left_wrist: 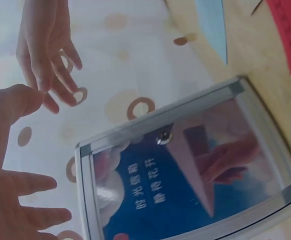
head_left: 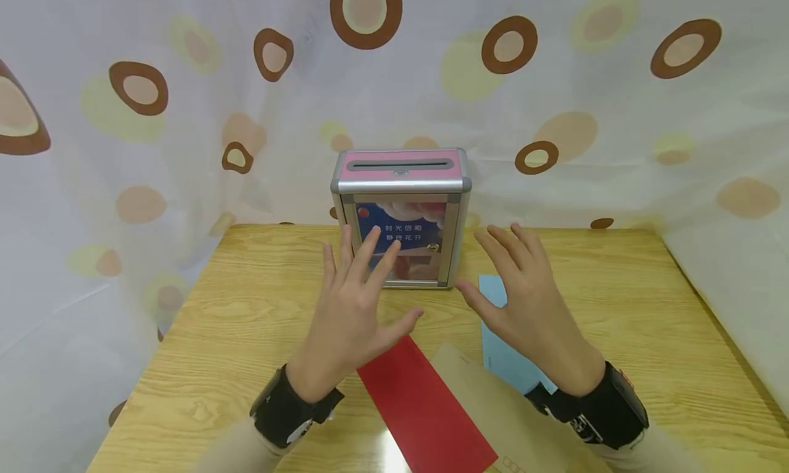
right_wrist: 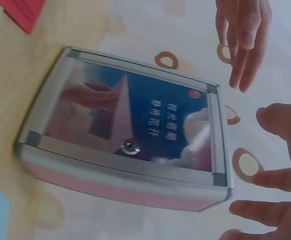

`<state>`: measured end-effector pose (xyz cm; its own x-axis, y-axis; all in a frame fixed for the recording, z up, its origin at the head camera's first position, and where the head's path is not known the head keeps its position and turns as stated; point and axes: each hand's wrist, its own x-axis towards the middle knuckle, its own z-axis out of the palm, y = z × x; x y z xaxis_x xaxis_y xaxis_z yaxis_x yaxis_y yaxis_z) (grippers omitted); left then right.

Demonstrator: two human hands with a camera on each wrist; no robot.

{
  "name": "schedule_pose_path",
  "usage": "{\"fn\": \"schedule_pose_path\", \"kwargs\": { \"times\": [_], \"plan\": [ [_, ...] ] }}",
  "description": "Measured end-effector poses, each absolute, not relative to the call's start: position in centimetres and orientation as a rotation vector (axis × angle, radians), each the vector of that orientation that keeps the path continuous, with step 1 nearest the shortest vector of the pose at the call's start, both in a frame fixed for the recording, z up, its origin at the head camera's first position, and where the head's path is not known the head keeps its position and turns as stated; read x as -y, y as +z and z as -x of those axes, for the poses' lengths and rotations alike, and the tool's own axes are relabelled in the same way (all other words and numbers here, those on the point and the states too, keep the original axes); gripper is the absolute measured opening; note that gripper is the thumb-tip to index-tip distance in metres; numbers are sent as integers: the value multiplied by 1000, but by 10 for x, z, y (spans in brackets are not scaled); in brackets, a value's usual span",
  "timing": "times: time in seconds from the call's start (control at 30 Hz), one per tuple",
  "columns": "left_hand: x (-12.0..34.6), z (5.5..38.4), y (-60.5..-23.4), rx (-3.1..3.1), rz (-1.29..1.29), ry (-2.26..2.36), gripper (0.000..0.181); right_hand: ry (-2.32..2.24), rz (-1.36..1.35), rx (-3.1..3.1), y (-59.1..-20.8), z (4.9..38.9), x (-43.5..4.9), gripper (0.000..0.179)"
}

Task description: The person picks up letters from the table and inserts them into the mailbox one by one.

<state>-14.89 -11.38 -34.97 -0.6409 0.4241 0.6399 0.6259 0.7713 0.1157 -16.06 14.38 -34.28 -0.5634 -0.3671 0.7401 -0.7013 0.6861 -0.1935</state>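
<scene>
A pink mailbox point(head_left: 401, 213) with silver edges, a slot on top and a small lock on its glazed front stands upright at the back of the table. My left hand point(head_left: 351, 309) is spread in the air before its lower front, fingers apart and nothing in them. The right hand point(head_left: 530, 302) is held up at the box's right, also spread and holding nothing. Below the left hand lies a red envelope point(head_left: 425, 404), overlapping a tan envelope point(head_left: 493, 404). A light blue envelope point(head_left: 502, 350) lies partly hidden behind the right hand.
The wooden table point(head_left: 246, 302) carries all of these. A white patterned curtain point(head_left: 394, 103) hangs close behind the box and along both sides. Each wrist wears a black strap with a camera, such as the left strap point(head_left: 286, 408).
</scene>
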Motion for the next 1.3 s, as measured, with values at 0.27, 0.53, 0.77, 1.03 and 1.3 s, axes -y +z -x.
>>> {"fn": "schedule_pose_path", "kwargs": {
  "times": [0.27, 0.53, 0.77, 1.03, 1.3],
  "plan": [
    [104, 127, -397, 2698, 648, -339, 101, 629, -596, 2475, -384, 126, -153, 77],
    [109, 108, -433, 2998, 576, -360, 110, 699, -390, 2880, -419, 90, -156, 90],
    [116, 96, -446, 3080, 515, -351, 114, 780, -363, 2963, -442, 62, -145, 88],
    [119, 86, -455, 3137, 483, -313, 116, 802, -390, 2990, -451, 53, -133, 77],
    [118, 86, -460, 3212, 491, -319, 111, 657, -445, 3018, -454, 51, -128, 66]
  ]
}}
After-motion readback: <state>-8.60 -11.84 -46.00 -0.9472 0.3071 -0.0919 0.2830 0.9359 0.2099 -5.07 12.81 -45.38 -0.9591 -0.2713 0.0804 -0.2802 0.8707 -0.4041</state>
